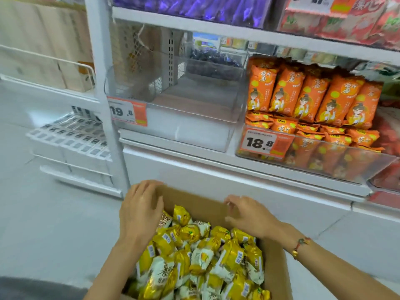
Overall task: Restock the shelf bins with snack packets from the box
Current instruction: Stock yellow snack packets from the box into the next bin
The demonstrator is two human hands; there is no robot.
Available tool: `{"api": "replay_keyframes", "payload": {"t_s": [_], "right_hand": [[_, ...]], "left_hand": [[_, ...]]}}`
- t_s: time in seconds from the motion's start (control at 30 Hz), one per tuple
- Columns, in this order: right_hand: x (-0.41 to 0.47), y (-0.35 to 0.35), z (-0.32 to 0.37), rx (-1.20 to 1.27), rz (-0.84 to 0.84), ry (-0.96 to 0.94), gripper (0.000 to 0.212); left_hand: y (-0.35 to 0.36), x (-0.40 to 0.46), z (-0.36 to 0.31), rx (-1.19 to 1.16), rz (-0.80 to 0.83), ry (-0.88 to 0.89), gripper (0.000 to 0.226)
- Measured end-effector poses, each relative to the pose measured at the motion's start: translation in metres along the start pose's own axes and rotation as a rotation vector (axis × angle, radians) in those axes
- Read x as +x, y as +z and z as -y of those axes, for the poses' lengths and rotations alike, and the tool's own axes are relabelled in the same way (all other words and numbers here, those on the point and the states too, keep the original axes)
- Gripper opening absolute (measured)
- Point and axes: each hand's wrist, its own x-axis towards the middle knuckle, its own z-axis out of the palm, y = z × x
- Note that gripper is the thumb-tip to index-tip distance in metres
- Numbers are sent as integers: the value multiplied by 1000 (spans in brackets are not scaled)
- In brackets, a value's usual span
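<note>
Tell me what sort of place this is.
Most likely a shop aisle: white shelving with price tags on clear bins, orange snack packets on display, and an open cardboard box of yellow packets.

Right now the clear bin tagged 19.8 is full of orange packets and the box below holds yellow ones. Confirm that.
Not quite. In the head view the clear bin tagged 19.8 is empty; the orange packets fill the neighbouring bin tagged 18.8 to its right. The cardboard box below does hold yellow packets.
</note>
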Motion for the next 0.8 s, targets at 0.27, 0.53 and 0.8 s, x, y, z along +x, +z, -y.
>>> {"api": "replay_keyframes", "payload": {"t_s": [0.27,0.53,0.8], "right_hand": [[43,124,33,-54,165,60,56],[68,181,29,-83,154,131,63],[88,146,13,-51,341,-3,54]], "left_hand": [[39,-32,84,112,370,-452,57],[48,-32,85,43,370,-604,41],[47,-34,93,-50,430,-665,41]]}}
